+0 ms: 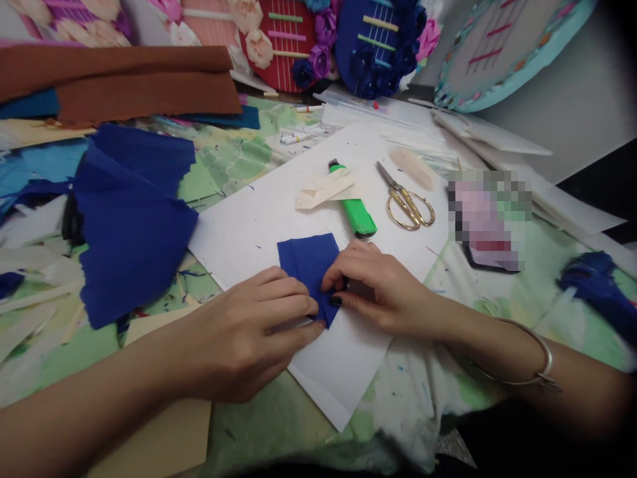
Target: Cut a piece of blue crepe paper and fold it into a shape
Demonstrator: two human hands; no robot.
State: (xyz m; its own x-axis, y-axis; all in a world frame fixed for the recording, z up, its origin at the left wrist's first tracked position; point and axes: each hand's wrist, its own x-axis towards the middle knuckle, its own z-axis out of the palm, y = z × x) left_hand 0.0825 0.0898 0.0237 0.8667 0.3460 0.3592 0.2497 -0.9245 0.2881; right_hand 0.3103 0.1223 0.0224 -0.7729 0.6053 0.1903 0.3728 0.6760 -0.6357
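Observation:
A small square of dark blue crepe paper (304, 255) lies over a white sheet (239, 222), right in front of me. My left hand (249, 330) has its fingertips pressed together on the square's near left edge. From the other side, my right hand (375, 282) pinches its right part, thumb and forefinger close together. The fingers partly cover the paper there. Just beyond the square, a green box cutter (359, 218) lies partly under a folded cream paper strip (323, 189). Gold-handled scissors (405, 199) rest to its right, blades pointing away.
A larger blue crepe piece (134, 226) lies at left, below folded brown crepe paper (149, 83). A blurred-out pinkish object (488, 226) sits at right. Decorated round boards with strings (381, 40) stand along the back. Paper scraps litter the green patterned cloth (239, 162).

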